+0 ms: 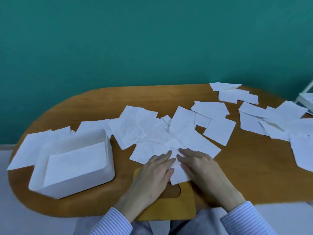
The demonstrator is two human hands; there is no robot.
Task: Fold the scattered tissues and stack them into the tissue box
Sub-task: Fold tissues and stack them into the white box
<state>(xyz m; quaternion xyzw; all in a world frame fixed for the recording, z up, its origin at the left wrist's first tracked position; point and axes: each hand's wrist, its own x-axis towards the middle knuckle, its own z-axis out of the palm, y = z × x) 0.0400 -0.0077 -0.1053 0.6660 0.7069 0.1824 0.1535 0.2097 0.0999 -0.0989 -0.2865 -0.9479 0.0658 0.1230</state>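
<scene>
Both hands lie flat on one white tissue [177,173] near the table's front edge. My left hand [152,173] presses its left part, my right hand [201,168] its right part, fingers stretched out and close together. Several more white tissues [152,131] lie scattered in an overlapping heap just beyond the hands, with others [271,122] spread to the right. The white tissue box [108,168] stands open at the front left, with a flat stack of tissues [76,165] inside. A few tissues [28,150] lie behind and left of the box.
The oval wooden table [245,175] fills the view against a teal wall. A yellow wooden lid with a slot [169,209] lies at the front edge under my wrists. A white object [306,99] stands at the far right edge.
</scene>
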